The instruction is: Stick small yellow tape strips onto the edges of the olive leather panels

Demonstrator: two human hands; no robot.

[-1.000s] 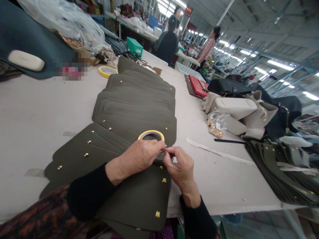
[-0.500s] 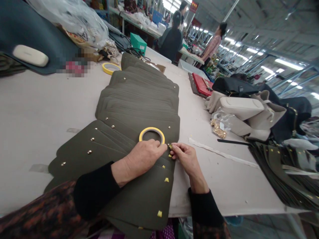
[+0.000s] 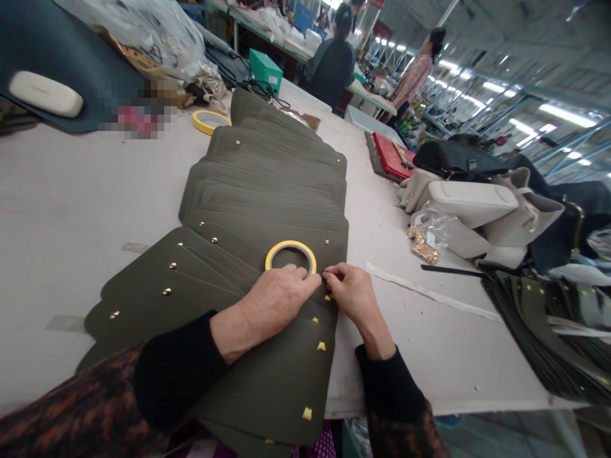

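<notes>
Worktable (image 3: 62, 242) under overlapping olive bag panels (image 3: 262, 191), long factory hall (image 3: 501, 70) beyond.

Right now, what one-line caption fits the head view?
Left hand and right hand on overlapping olive panels beside a yellow tape roll.

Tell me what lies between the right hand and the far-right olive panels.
Head view: a pale strip lies on the table between the right hand and the olive panels.
</notes>
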